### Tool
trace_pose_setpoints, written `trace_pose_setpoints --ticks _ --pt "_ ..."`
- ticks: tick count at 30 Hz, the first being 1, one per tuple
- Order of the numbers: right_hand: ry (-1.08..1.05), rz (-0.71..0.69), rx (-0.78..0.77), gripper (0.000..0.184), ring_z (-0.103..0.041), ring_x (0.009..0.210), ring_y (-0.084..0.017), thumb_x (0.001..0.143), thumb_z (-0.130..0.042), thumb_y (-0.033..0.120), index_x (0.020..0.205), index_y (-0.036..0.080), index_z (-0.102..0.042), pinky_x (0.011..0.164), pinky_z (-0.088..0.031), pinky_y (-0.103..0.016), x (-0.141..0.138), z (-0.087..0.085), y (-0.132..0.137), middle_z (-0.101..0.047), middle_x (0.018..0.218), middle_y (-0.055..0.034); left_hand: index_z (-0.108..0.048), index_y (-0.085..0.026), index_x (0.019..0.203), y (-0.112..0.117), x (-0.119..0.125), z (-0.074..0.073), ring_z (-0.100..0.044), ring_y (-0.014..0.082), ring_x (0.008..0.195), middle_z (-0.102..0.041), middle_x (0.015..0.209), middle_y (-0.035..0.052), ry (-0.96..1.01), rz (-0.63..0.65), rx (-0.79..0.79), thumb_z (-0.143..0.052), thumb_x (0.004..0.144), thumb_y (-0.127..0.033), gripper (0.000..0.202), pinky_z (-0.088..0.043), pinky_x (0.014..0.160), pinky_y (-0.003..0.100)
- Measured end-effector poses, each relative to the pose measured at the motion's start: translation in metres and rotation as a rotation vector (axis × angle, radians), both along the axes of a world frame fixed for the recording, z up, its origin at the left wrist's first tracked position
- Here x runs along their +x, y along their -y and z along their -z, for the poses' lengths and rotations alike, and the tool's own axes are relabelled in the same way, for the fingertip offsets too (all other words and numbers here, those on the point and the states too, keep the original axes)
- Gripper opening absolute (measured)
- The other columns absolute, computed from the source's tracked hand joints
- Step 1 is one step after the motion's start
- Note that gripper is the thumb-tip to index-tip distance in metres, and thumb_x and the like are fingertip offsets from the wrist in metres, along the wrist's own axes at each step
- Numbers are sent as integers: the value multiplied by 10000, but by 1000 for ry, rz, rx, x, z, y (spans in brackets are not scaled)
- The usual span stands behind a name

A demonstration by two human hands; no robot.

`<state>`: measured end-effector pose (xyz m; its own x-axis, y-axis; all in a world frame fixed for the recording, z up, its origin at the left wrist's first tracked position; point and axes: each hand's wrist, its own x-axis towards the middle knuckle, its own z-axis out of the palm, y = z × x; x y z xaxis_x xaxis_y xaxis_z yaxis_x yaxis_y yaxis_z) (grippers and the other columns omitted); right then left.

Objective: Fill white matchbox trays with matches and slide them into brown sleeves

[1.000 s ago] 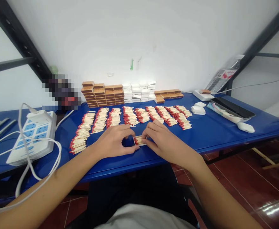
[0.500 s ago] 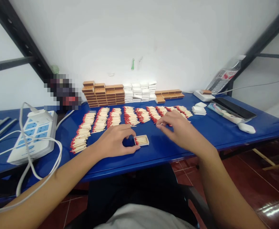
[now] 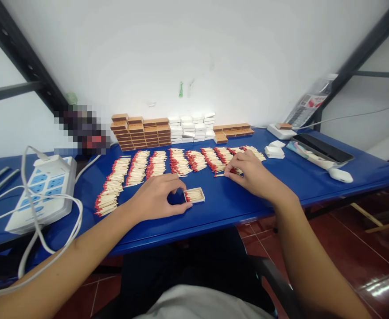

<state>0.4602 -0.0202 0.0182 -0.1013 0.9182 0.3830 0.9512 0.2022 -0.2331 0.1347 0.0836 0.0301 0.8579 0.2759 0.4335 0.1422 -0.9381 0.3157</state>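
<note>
A small white matchbox tray (image 3: 198, 201) lies on the blue table, with red-headed matches (image 3: 194, 195) inside it. My left hand (image 3: 157, 195) is curled around the tray's left end, thumb at the near corner and fingers at the far one. To the right, my right hand (image 3: 252, 175) pinches a single match (image 3: 219, 175) by its plain end, its red head pointing left. That hand is just in front of the match rows on the right. Several slanting rows of loose matches (image 3: 136, 168) spread across the table beyond both hands.
Brown matchbox sleeves (image 3: 124, 137) and white trays (image 3: 188, 128) are stacked along the wall. A power strip (image 3: 44, 195) with looping white cables sits at left. At right are white trays (image 3: 274, 152), a phone (image 3: 327, 148) and a plastic bottle (image 3: 310, 104).
My right hand has shifted slightly, and the match in its fingers now shows clearly. My left hand stays at the tray. The whole view has moved a little.
</note>
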Motion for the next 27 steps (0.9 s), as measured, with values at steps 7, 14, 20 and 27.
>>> trace_pose_setpoints --ticks 7,14,20,27 --pt "8 -63 22 142 -592 1053 -305 1044 -588 288 952 243 -687 1123 -403 -587 -27 -16 11 -660 1013 -89 -725 -215 972 0 0 0 -618 159 731 -642 812 -7 7 8 -5 -797 925 -405 208 -449 652 286" --pt "53 -177 45 129 -548 1075 -300 1068 -587 227 1002 223 -698 973 -489 -478 -83 -34 26 -636 1044 -101 -731 -215 983 1 0 2 -630 162 738 -649 805 -10 10 13 -4 -799 927 -415 218 -454 661 285" --pt "107 -195 58 197 -545 1036 -288 1079 -549 169 949 197 -696 947 -488 -462 -107 -29 22 -635 1008 -107 -728 -212 971 1 1 0 -638 169 752 -663 816 -5 -1 10 13 -807 917 -397 209 -459 667 289" --pt "-72 -172 73 164 -583 1024 -280 1082 -566 249 991 224 -700 984 -470 -473 -67 -30 17 -679 1006 -90 -735 -207 977 1 -1 0 -634 163 743 -658 818 -5 24 17 17 -803 925 -403 214 -460 661 284"
